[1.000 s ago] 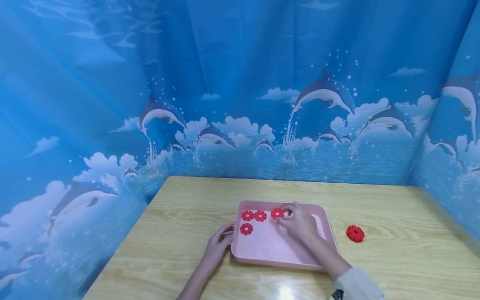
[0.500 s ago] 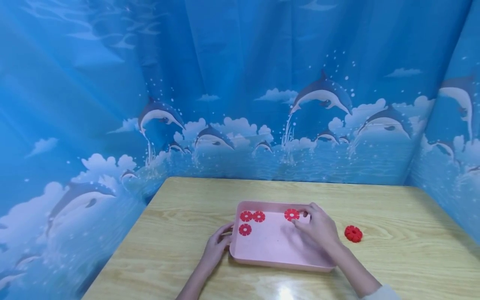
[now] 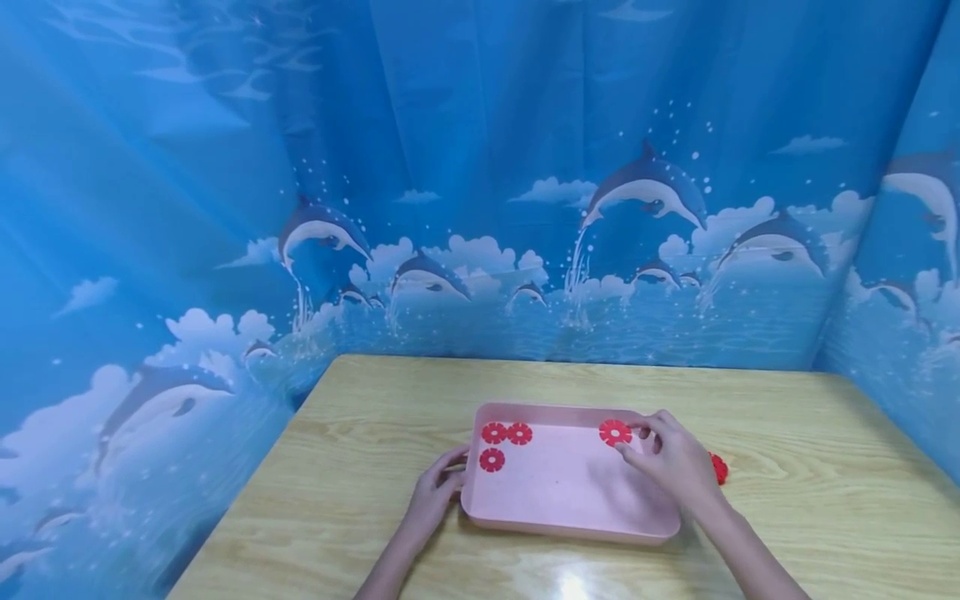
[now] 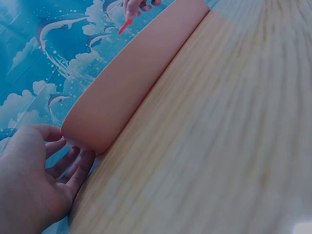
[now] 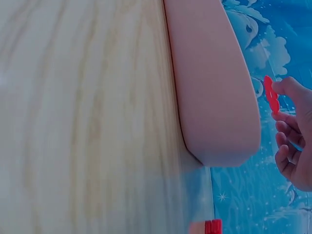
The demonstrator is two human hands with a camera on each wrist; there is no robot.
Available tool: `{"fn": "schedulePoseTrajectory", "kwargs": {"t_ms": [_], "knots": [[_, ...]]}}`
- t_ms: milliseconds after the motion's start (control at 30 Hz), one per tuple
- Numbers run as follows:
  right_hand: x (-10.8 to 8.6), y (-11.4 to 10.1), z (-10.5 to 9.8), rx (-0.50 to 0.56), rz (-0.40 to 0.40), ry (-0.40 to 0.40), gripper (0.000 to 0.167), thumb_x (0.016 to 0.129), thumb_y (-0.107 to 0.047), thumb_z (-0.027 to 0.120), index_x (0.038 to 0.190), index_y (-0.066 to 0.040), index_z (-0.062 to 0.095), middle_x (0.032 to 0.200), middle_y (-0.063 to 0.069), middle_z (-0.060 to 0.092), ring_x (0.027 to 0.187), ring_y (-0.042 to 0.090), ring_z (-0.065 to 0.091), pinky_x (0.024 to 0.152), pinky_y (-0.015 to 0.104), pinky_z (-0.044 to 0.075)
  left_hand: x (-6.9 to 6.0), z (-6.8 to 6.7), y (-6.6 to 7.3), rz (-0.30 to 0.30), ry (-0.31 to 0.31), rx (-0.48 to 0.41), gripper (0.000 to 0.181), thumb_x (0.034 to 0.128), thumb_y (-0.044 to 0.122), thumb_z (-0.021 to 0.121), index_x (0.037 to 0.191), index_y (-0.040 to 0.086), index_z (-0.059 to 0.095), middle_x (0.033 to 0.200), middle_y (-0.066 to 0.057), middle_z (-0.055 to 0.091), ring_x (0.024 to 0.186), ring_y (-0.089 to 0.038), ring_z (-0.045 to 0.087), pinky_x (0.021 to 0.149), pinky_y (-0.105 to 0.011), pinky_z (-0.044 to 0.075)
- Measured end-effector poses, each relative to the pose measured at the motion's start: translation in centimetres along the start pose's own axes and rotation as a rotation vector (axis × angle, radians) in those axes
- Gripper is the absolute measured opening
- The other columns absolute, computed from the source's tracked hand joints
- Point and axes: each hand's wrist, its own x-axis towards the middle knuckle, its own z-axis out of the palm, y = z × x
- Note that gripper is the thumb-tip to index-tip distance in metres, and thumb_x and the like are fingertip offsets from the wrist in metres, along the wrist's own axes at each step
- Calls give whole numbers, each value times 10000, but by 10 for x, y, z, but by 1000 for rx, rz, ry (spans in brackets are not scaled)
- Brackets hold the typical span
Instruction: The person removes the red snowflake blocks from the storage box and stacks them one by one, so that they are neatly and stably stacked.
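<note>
A pink tray (image 3: pixel 555 504) lies on the table, with three red notched plastic discs (image 3: pixel 493 433) flat in its far left corner. My left hand (image 3: pixel 433 493) holds the tray's left side; in the left wrist view its fingers curl at the corner of the pink wall (image 4: pixel 129 83). Between thumb and fingertips, my right hand (image 3: pixel 678 465) pinches another red notched disc (image 3: pixel 615 432) above the tray's far right part. The right wrist view catches that disc (image 5: pixel 272 95) edge-on, beyond the tray rim.
Right of the tray, a small stack of red discs (image 3: pixel 719 469) sits on the wooden table (image 3: pixel 360 417), partly hidden by my right hand. A blue curtain (image 3: pixel 480 167) printed with dolphins hangs behind the table.
My right hand has moved rightward with the pinched disc, from the tray's upper middle to its far right corner. It now partly covers the stack. The left hand has stayed put.
</note>
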Motion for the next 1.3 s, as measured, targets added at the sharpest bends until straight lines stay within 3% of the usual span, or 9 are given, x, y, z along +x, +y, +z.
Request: {"fn": "schedulePoseTrajectory", "kwargs": {"t_ms": [133, 467, 700, 933, 1200, 1300], "knots": [[-4, 6, -11, -1, -5, 27, 338, 709, -215, 765, 988, -46, 675, 829, 13, 526, 616, 124, 419, 431, 223, 339, 2, 0, -8, 14, 1, 0, 422, 899, 79, 515, 1296, -52, 460, 1210, -253, 490, 1010, -336, 553, 750, -294, 526], [-13, 30, -31, -4, -22, 104, 319, 710, -193, 778, 983, -69, 671, 818, -9, 515, 587, 50, 406, 434, 218, 339, 2, -1, -8, 12, 3, -26, 411, 893, 41, 514, 1285, -71, 464, 1195, -262, 494, 1009, -349, 547, 740, -283, 524], [-20, 45, -42, -3, -8, 125, 319, 716, -186, 773, 985, -53, 664, 816, 6, 519, 604, 76, 432, 441, 229, 348, 0, -1, 1, 18, -11, -65, 393, 879, -40, 489, 1260, -128, 452, 1167, -322, 479, 1004, -428, 520, 720, -303, 531], [-26, 66, -47, -11, 19, 165, 310, 714, -184, 773, 967, -57, 647, 804, 18, 515, 616, 85, 443, 435, 288, 369, 3, -1, -5, 11, -10, -48, 391, 893, -12, 502, 1272, -98, 462, 1181, -290, 491, 1000, -377, 537, 724, -280, 528], [-33, 83, -52, 6, 42, 156, 310, 741, -170, 753, 1002, -41, 646, 829, 46, 521, 617, 34, 424, 455, 227, 344, -8, 2, 22, 33, -15, -21, 383, 891, -35, 476, 1255, -148, 438, 1167, -344, 466, 999, -453, 514, 725, -293, 531], [-36, 92, -51, 13, 62, 152, 318, 747, -174, 753, 1015, -41, 646, 841, 38, 516, 619, 22, 420, 463, 225, 342, -10, 2, 26, 29, -16, -10, 382, 896, -30, 473, 1260, -142, 439, 1172, -341, 466, 1009, -451, 512, 732, -282, 527]]}}
